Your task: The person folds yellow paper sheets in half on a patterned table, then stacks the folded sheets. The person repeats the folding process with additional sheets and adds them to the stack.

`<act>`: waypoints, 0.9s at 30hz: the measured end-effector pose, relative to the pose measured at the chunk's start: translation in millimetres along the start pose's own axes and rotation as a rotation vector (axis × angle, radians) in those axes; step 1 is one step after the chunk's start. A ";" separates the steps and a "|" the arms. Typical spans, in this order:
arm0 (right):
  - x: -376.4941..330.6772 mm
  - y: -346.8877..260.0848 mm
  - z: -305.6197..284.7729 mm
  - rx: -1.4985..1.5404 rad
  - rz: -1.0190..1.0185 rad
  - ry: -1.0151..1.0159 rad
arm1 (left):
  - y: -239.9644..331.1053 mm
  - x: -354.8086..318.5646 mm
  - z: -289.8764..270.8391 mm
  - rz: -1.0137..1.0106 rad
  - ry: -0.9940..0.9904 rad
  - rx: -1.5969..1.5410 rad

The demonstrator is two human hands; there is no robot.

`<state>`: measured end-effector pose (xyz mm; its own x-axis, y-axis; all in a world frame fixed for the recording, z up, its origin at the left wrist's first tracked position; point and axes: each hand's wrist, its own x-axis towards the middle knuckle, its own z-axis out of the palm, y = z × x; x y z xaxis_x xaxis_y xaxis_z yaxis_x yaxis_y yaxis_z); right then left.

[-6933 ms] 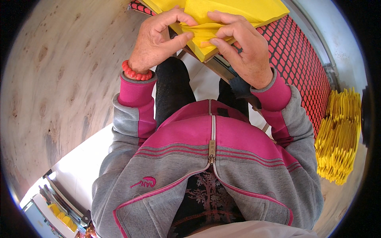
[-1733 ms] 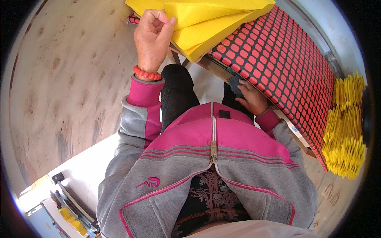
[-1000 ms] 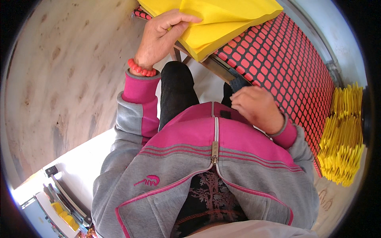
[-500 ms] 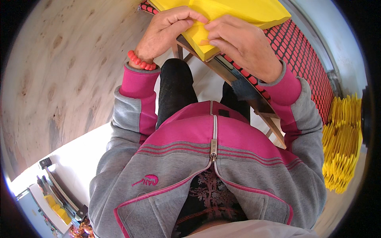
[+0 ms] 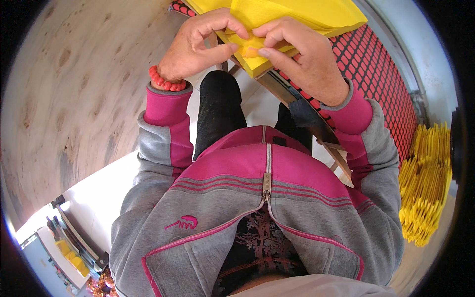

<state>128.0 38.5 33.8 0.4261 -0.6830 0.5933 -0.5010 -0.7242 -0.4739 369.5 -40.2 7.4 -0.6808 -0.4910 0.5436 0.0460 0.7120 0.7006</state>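
A folded yellow sheet (image 5: 297,15), paper or thin cloth, lies across the red-and-black surface at the top, its near corner angled toward me. At that corner my left hand (image 5: 198,47) has thumb and index finger apart, their tips close to the sheet, with nothing visible between them. My right hand (image 5: 309,59) is bent over the same corner, its fingers curled and its thumb tip against the fold. Beside that thumb shows a small orange piece (image 5: 251,52). What lies under my right fingers is partly hidden. A red bead bracelet (image 5: 167,81) circles my left wrist.
A pale wooden board (image 5: 74,99) fills the left. The red-and-black patterned surface (image 5: 376,74) extends rightward over a wooden frame. Several stacked yellow folded pieces (image 5: 425,188) stand at the far right. A shelf-like unit (image 5: 54,257) with yellow items sits lower left.
My left hand has moved slightly left, and its thumb and index finger have spread from the fold. My right hand stays at the corner with its index finger lifted a little.
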 end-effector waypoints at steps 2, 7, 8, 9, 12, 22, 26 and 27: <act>-0.2 0.0 0.4 0.024 0.010 0.004 | -0.3 2.8 1.5 0.095 0.011 0.060; -2.1 -0.1 -0.6 0.027 0.023 -0.005 | 4.3 0.3 5.4 0.009 0.010 0.003; -2.2 -0.2 -0.9 0.006 0.014 0.000 | 4.6 0.2 6.2 0.005 0.012 -0.001; -2.1 -0.6 -0.9 -0.014 0.004 0.006 | 4.6 0.2 7.4 -0.007 0.028 -0.034; -1.3 -2.9 0.2 -0.053 -0.035 0.045 | 3.9 0.2 10.7 -0.038 0.067 -0.101; 2.3 -3.0 -6.7 -0.125 -0.172 0.053 | 3.3 0.2 7.5 -0.036 0.047 -0.066; 4.4 -6.4 -6.1 -0.135 -0.154 0.043 | 2.4 0.0 10.8 -0.035 0.084 -0.126; 3.4 -8.6 -9.8 -0.149 -0.153 0.017 | 2.8 -0.8 10.4 -0.061 0.070 -0.128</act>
<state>126.4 43.4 46.2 0.4940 -0.5635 0.6622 -0.5378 -0.7964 -0.2765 362.5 -32.7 4.1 -0.6330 -0.5680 0.5260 0.1018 0.6125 0.7839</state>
